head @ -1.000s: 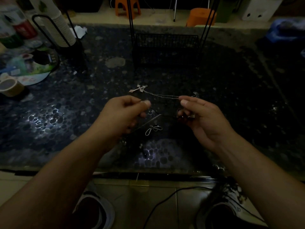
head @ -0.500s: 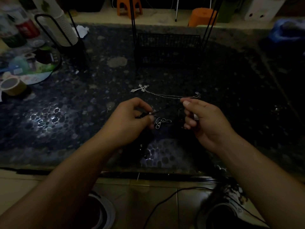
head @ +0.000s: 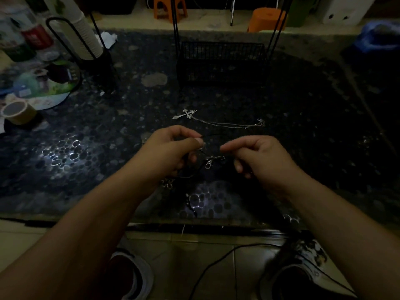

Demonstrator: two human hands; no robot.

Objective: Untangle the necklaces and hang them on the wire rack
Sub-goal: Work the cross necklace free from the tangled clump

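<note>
Two necklaces: cord necklace (head: 213, 161) pinched by both hands, cross necklace (head: 218, 121) lying

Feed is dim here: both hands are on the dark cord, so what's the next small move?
Probably draw the hands apart gently: left hand and right hand each pinch the black cord, and the silver pendant dangles between them, apparently caught in slack loops.

On the dark speckled stone table (head: 303, 148), the silver cross-pendant chain necklace (head: 216, 121) lay at six o'clock from the black wire rack (head: 220, 61).
</note>
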